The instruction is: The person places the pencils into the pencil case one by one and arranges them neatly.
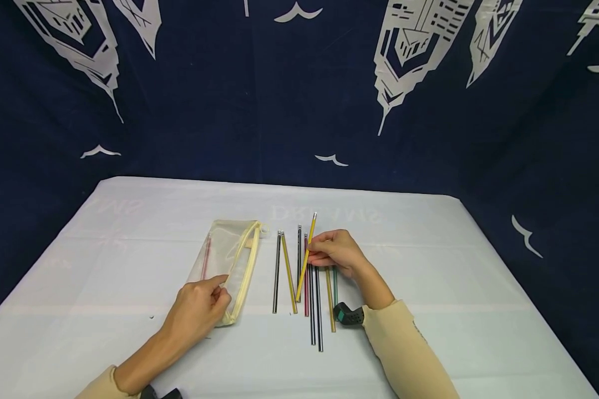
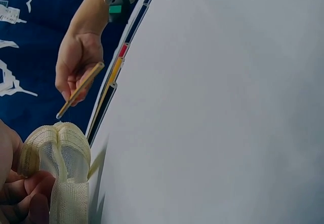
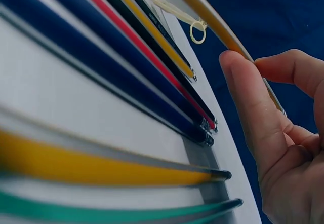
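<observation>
The head view looks forward and down from above; close, tilted wrist views share a slim yellow pencil [image 2: 80, 90].

I wear beige sleeves [image 1: 406, 352]; at my right cuff [image 1: 383, 313] sits a ridged black device [image 1: 350, 315] with a green patch [image 2: 115, 9], my fingers [image 3: 248, 95] bare.

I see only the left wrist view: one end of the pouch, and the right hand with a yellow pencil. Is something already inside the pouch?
Observer: Yes. In the head view, a reddish stick shows through the pouch.
Operator: Thank you. Which pencil colour on the table do I miss?
Observer: Green. The right wrist view shows a green pencil lying there.
Operator: Good to know. And what is at the far end of the pouch?
Observer: A pale ring, seen well in the right wrist view.
</observation>
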A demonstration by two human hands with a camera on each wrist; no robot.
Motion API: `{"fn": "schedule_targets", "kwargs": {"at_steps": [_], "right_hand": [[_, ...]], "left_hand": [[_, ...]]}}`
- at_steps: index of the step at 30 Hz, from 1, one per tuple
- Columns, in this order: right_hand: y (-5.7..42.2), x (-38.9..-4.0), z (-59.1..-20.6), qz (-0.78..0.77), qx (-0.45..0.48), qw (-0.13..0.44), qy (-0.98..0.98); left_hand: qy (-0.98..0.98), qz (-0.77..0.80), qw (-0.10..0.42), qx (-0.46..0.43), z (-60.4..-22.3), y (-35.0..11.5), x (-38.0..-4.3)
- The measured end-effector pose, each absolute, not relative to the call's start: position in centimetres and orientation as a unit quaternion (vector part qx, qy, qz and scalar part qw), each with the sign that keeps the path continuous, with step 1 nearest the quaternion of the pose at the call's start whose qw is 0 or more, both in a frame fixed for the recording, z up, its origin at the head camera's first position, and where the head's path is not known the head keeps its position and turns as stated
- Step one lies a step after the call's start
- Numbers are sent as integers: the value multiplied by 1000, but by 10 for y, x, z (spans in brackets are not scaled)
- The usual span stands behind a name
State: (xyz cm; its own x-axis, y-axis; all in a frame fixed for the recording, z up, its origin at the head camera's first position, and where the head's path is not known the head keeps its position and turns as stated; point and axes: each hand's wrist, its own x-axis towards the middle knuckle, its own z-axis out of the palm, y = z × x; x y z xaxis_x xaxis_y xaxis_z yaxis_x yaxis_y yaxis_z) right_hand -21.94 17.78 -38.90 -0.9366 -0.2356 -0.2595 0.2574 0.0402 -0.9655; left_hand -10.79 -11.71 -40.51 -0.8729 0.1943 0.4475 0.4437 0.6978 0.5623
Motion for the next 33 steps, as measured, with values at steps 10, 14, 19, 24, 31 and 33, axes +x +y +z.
{"fn": "schedule_targets", "kwargs": {"at_steps": [10,14,19,24,31,33], "right_hand": [[163,-215,-390,-699,-10,201,686],[156,-213,-390,-695,-14,202,690],[145,-211,-389,-693,-15,205,691],[135,-209,-389,-688,-7,220,691],[126,-206,-390,-688,-7,226,690],[126,-205,-389,-686,-6,227,691]], "left_hand": [[-902,-350,182,-174,-406,-116,-108],[-903,-351,181,-172,-407,-116,-108],[-902,-352,181,-170,-406,-115,-108],[-903,-357,172,-168,-406,-115,-107],[-903,-353,177,-170,-406,-116,-106],[-902,-356,173,-170,-407,-116,-106]]}}
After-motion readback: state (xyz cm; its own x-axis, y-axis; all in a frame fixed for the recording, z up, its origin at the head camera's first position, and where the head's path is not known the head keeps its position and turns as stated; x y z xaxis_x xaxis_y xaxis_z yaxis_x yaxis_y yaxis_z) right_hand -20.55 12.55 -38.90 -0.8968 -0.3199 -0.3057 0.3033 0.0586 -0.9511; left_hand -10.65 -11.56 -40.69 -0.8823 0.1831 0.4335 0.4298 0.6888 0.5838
